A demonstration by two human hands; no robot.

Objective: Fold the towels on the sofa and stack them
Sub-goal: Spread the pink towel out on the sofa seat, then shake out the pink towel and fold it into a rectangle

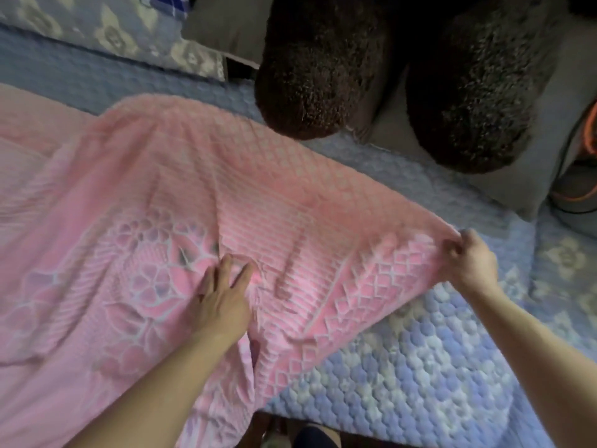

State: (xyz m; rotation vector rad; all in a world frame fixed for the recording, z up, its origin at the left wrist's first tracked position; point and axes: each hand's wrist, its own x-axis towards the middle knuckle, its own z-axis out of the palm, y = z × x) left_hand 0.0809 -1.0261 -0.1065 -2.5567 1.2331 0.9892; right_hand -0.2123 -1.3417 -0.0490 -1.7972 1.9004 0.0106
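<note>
Where plush legs (pixel 323 69) rest, quilted blue sofa (pixel 403 367).

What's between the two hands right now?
Only pink towel, per the head view: a wrinkled stretch runs from the left hand pressing it flat to the right hand pinching its corner.
</note>
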